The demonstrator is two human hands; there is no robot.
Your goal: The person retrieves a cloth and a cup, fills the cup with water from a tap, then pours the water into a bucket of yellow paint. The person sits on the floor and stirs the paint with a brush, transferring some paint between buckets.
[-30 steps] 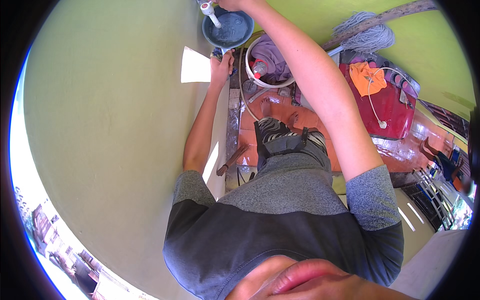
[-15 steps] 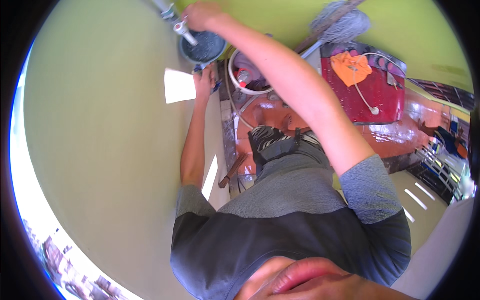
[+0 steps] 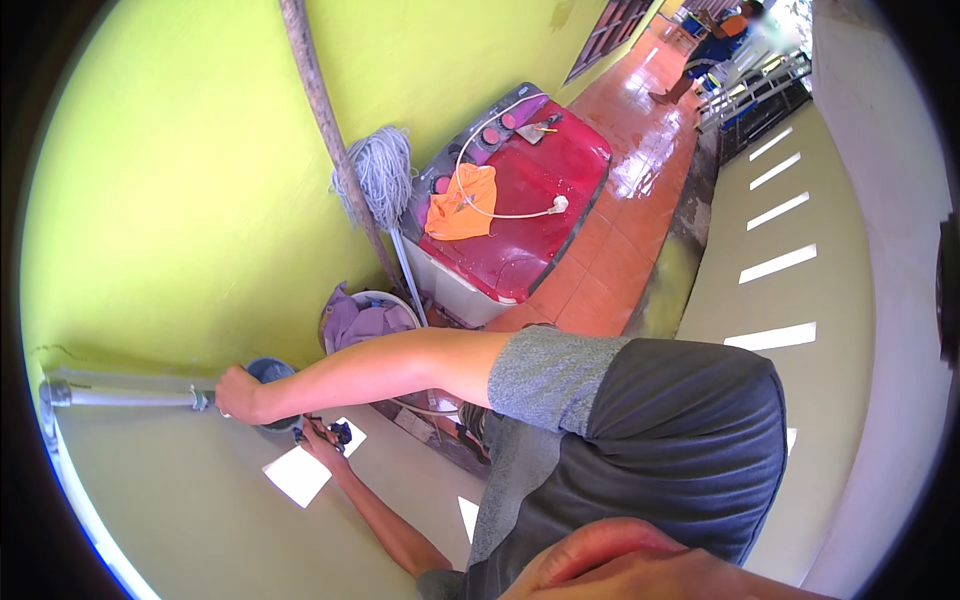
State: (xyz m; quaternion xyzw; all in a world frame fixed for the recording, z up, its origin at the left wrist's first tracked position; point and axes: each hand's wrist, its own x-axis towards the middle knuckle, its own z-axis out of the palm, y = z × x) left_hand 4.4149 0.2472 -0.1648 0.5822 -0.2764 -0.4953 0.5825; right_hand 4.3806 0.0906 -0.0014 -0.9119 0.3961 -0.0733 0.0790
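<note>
At the lower left, a grey-blue water dipper (image 3: 270, 371) is under the end of a grey pipe (image 3: 140, 398) on the wall. My left hand (image 3: 322, 445) is closed around its handle, below the rim. A small dark blue thing (image 3: 343, 433) shows at that hand; I cannot make out what it is. Reaching across from the right, my right hand (image 3: 240, 393) is closed on the tap at the pipe's end, and the hand hides the tap. My right forearm covers part of the dipper, so its contents barely show.
A tub (image 3: 385, 305) of purple cloth stands beyond my right arm. Behind it, a mop (image 3: 380, 175) and a wooden pole (image 3: 325, 110) lean on the green wall. A red-topped washing machine (image 3: 545, 200) carries an orange cloth (image 3: 462, 205) and a plug cord. Another person (image 3: 715, 45) is far off.
My view has swung to the right, showing more of the washing machine and the floor beyond. Both hands stay at the tap and dipper; the white tap, visible before, is now covered.
</note>
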